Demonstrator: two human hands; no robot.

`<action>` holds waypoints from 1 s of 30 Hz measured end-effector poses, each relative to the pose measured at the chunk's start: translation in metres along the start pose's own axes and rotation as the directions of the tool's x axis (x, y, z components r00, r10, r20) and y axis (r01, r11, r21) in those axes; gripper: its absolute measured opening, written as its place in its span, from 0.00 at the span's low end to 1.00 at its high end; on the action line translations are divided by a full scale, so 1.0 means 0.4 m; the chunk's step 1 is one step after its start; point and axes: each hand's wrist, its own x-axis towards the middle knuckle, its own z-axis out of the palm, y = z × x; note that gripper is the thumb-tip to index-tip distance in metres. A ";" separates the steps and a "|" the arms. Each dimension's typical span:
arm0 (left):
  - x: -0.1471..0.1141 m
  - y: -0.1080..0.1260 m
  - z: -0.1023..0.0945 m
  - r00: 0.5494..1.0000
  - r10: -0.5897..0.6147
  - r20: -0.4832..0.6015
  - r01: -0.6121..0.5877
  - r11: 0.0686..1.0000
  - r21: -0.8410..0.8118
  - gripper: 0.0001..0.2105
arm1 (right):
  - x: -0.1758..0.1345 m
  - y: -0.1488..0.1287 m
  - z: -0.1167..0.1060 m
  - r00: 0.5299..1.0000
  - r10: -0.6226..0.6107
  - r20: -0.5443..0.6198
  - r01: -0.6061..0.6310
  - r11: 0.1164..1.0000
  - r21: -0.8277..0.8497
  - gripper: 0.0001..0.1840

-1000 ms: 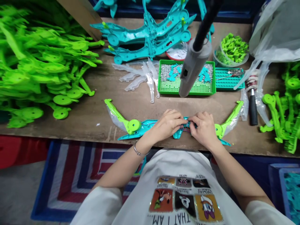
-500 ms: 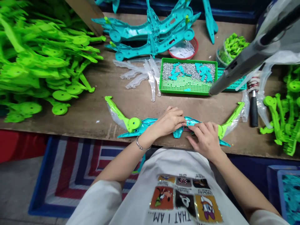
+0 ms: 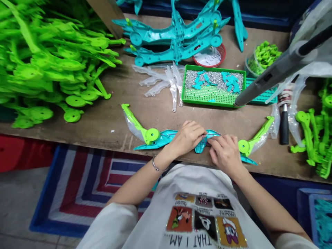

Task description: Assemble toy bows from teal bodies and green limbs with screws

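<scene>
Head view: hands [image 3: 188, 138] touch turquoise frame [image 3: 166, 137] on brown bench [image 3: 100, 126] above grey floor [image 3: 22, 193].

Head cam, pointing forward and down
Fairly near, looking over a white printed fabric T-shirt [image 3: 193, 181] onto a flat brown workbench [image 3: 158, 117].

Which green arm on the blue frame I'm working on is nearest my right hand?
The right-end green arm: its round end sits just beside your right hand, while the left-end green arm lies past your left hand.
</scene>
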 end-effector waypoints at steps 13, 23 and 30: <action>-0.075 0.058 0.015 0.989 -0.126 -0.079 0.117 0.987 -0.111 0.06 | 0.034 0.021 -0.001 0.983 0.167 0.073 -0.182 0.920 0.347 0.09; -0.093 0.095 0.005 0.969 -0.193 -0.151 0.145 0.948 -0.284 0.07 | 0.090 0.028 -0.032 0.932 0.283 0.228 -0.354 0.850 0.390 0.06; -0.080 0.117 0.031 0.959 -0.226 -0.174 0.161 0.933 -0.321 0.05 | 0.103 0.025 -0.033 0.878 0.401 0.261 -0.478 0.702 0.528 0.18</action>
